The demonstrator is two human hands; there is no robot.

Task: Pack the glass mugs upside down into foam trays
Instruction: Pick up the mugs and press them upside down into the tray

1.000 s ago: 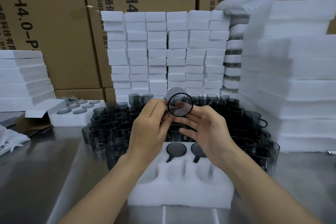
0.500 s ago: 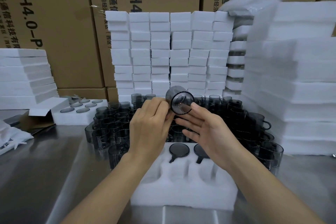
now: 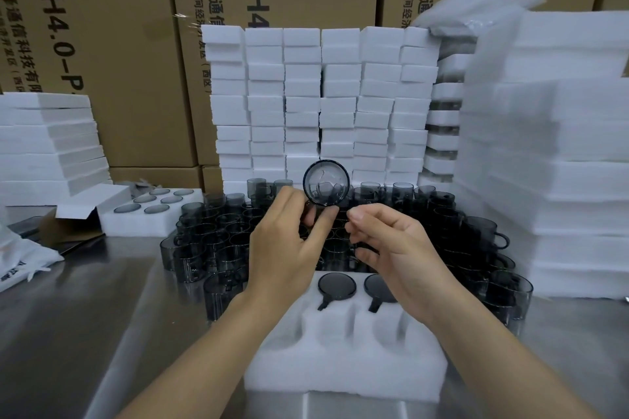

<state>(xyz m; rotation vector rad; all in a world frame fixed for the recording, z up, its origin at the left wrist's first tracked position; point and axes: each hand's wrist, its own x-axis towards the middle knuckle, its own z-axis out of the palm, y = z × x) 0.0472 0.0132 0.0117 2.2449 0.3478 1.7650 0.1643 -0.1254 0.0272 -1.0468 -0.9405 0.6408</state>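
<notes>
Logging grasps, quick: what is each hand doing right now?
Left hand: holds the glass mug, pinched at its lower edge.
Right hand: open, fingers loosely curled, holding nothing.

Held mug (image 3: 326, 184): handle not seen, lower rim behind L hand (image 3: 282, 255) fingers. Can't tell if R hand (image 3: 398, 248) touches it. Far-L pocket of tray (image 3: 340, 371) hidden by L wrist. One packed mug (image 3: 374, 286) half covered by R hand. Mid-cluster loose mugs (image 3: 211, 238) hidden behind hands. Top edge crops cartons (image 3: 129, 44), print partial. Right-side foam stack (image 3: 561, 146) blurred, cut by edge.
</notes>
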